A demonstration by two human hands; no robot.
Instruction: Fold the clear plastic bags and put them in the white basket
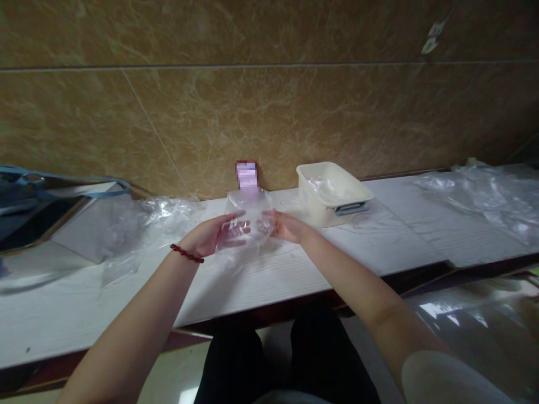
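Bag (252,207): held with left hand (214,234) and right hand (288,226) at opposite sides, probably to spread it; had tub (310,203) nearby, likely for reach.

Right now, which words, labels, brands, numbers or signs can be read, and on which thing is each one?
No text can be read.
Phone-like object: pixelated, unreadable.
Clear plastic bag: no print I can make out.
Cream tub: faint bluish patch, too blurred.
Pale wall fittings: too small and blurred.
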